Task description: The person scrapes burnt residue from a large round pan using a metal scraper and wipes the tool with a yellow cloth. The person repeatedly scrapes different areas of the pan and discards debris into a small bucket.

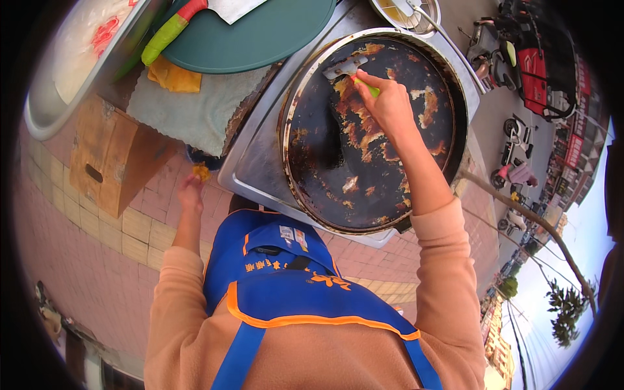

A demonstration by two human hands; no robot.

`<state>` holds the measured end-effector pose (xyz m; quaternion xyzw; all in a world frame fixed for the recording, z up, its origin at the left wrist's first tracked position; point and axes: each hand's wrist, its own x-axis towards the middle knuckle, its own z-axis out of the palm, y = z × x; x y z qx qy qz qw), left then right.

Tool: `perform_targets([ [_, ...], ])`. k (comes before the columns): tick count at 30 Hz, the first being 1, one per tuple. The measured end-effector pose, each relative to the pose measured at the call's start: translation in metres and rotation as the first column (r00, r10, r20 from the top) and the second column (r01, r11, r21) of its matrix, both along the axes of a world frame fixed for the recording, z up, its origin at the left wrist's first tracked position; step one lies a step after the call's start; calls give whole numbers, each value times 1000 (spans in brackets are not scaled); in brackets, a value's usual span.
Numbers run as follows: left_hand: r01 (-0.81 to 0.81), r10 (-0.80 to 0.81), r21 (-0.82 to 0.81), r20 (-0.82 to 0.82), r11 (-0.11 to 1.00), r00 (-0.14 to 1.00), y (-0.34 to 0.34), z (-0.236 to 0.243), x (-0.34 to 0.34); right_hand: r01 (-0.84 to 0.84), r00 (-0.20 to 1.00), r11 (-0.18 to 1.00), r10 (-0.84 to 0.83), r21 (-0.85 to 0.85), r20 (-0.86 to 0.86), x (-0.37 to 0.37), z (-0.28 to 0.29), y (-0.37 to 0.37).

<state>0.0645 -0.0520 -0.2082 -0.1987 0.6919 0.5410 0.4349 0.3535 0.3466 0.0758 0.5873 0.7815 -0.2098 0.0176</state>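
My right hand (389, 106) is closed round the green handle of a scraper (346, 67). The scraper's flat metal blade rests on the far left part of a large round black griddle (390, 175). Browned, flaky crusts (364, 133) and scraps are stuck or scattered over the griddle. Low on the left, clear of the griddle, my left hand (190, 192) pinches a small crumpled yellow-brown piece (201, 171). What that piece is I cannot make out. Just beyond it shows a dark blue rounded thing (205, 158), partly hidden under the counter edge.
Left of the griddle lies a grey-blue cloth (188, 110) with a yellow cloth (174, 76) on it. A dark green round board (253, 39) holds a knife with a red-green handle (170, 38). A metal basin (49, 120), wooden box (107, 149) and bowl (426, 26) stand around.
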Motion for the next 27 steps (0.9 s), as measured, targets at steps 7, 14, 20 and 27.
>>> perform_targets([
  [7,-2,2,-6,-15,1000,1000,8,2,-3,-64,997,998,65,30,-50,-3,-8,25],
  [14,12,-12,20,-9,1000,1000,6,6,-3,-61,992,988,76,140,-105,13,-27,11],
  [20,47,-45,58,-29,997,999,9,21,-16,66,925,966,35,251,-377,32,-39,-7],
  [27,152,-144,98,-83,984,986,7,49,-30,255,897,926,-118,279,-426,63,-9,-93],
])
